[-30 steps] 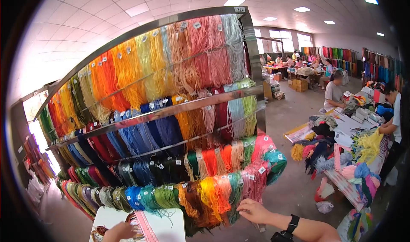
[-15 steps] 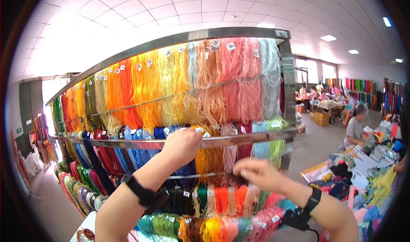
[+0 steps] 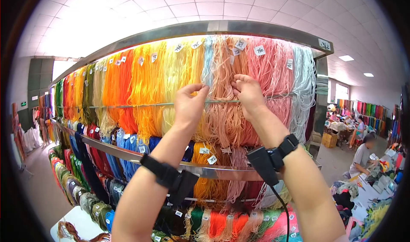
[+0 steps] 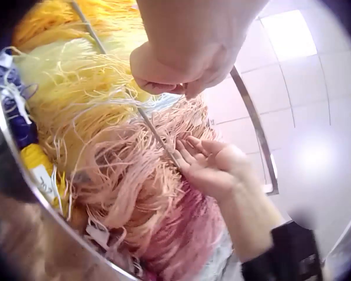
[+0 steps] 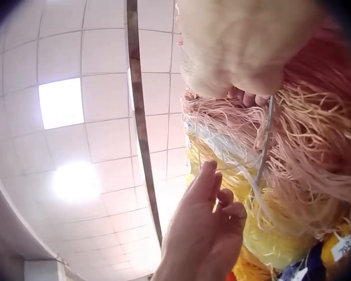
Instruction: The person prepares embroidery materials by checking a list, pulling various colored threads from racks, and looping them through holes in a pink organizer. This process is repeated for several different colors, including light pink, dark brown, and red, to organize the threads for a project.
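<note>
Hanks of thread hang in rows on a metal rack. My left hand [image 3: 190,105] is raised at the upper row, thumb and forefinger close together beside a narrow light blue hank [image 3: 208,62]. I cannot tell whether strands lie between those fingertips. To its left hangs a yellow hank [image 3: 194,67]. My right hand [image 3: 248,92] is up at the peach-brown hank [image 3: 222,118], fingers loosely bent. In the left wrist view, the fingertips of the right hand [image 4: 216,167] touch the peach strands near a thin metal bar [image 4: 155,133], the palm showing.
Pink hanks [image 3: 260,79] and a pale blue-grey hank [image 3: 302,79] hang farther right. A metal rail [image 3: 230,173] crosses below the upper row. Paper number tags [image 3: 259,50] mark the hanks. A white stool top [image 3: 64,225] bears brown threads. At right, a person [image 3: 363,156] works by a heaped table.
My right hand has risen from the lower rack to the peach hank. The left hand went from the white surface to the middle rail, then up beside the light blue hank. The view has turned rightward.
</note>
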### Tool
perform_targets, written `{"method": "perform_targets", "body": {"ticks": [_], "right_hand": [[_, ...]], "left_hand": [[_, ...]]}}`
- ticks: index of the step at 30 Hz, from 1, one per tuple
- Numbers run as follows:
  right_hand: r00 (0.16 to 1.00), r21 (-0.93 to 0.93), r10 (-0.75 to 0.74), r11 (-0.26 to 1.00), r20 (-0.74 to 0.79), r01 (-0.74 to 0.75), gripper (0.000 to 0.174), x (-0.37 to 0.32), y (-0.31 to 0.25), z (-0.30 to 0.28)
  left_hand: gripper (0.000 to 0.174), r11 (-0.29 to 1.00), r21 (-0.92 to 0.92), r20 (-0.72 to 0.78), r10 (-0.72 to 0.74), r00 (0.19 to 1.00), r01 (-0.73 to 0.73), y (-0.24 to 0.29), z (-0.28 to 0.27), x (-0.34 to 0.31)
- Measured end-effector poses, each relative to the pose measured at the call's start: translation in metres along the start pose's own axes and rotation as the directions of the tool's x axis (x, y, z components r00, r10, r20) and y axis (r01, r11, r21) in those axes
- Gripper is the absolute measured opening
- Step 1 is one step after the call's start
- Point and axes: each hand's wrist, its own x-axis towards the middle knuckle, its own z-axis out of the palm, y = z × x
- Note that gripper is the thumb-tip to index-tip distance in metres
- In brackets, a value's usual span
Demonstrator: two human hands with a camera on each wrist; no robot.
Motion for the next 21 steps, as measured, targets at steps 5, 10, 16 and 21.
{"method": "perform_targets", "body": {"ticks": [5,10,16,21], "right_hand": [[0.994,0.11,0.02,0.993,0.112,-0.032,0.015,-0.01,-0.017,-0.006],[0.967,0.057,-0.066,0.997,0.245,0.054,0.014,-0.032,-0.031,0.005],[0.936,0.322,0.205,0.9,0.285,-0.295,0.017,-0.032,-0.022,0.028],[0.825,0.416,0.218,0.779,0.522,-0.469,0.02,-0.036,-0.016,0.027]], "left_hand": [[0.011,0.77,-0.584,0.171,-0.192,0.966,0.257,0.03,-0.029,-0.019],[0.014,0.765,-0.573,0.2,-0.22,0.955,0.296,0.03,-0.035,-0.021],[0.015,0.89,-0.4,0.225,-0.137,0.965,0.22,0.026,-0.027,-0.034],[0.015,0.897,-0.397,0.162,-0.141,0.977,0.196,0.025,-0.019,-0.048]]}}
